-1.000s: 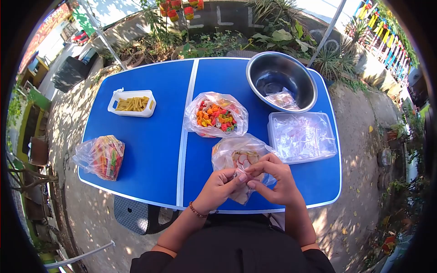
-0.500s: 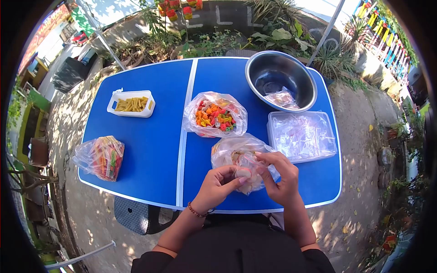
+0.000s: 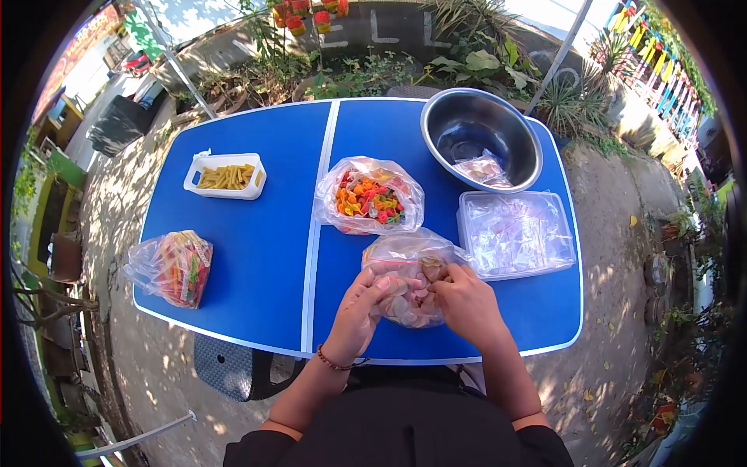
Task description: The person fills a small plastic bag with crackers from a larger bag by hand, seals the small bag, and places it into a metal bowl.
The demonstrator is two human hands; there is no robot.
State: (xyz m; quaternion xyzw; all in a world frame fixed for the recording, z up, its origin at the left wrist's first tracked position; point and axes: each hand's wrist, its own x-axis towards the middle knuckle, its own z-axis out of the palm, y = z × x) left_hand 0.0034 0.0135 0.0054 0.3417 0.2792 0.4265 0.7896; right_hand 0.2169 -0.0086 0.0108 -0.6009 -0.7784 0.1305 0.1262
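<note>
A clear plastic bag (image 3: 416, 243) of thin, round, pale-pink and yellowish chips (image 3: 412, 311) lies at the table's near edge. My left hand (image 3: 359, 305) is closed at its left side, thumb on top, holding a small clear zip bag (image 3: 383, 268) with a red line along its mouth. My right hand (image 3: 467, 306) dips into the larger bag from the right, fingertips pinched among the chips; whatever they grip is hidden. Just beyond stands an open bag of orange, red, yellow and green snack pieces (image 3: 369, 201).
On the blue table (image 3: 249, 257) are a steel basin (image 3: 443, 132) with filled packets (image 3: 484, 170), a plastic box (image 3: 572, 261) of clear small bags (image 3: 517, 229), a white container (image 3: 253, 189) of yellow sticks (image 3: 224, 177), and a bag of coloured strips (image 3: 177, 268) at left.
My hands have moved apart from around the small zip bag. The right hand has lowered into the chips; the left has shifted left with the small bag.
</note>
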